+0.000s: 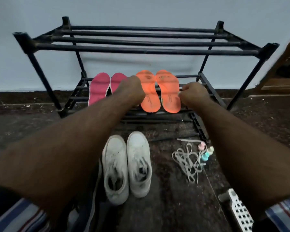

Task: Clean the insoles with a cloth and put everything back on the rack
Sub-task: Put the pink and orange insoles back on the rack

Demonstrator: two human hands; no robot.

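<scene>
Four insoles lie on the lower shelf of the rack [146, 51]: two orange insoles [159, 91] side by side at centre-right, and two pink insoles [99, 87] to their left. The left hand [132, 88] rests at the left orange insole, fingers curled; its grip cannot be determined. The right hand [194, 93] pinches the right orange insole's edge. On the floor: two white shoes [126, 166], one tangle of laces [187, 162], three small bottles [206, 152].
</scene>
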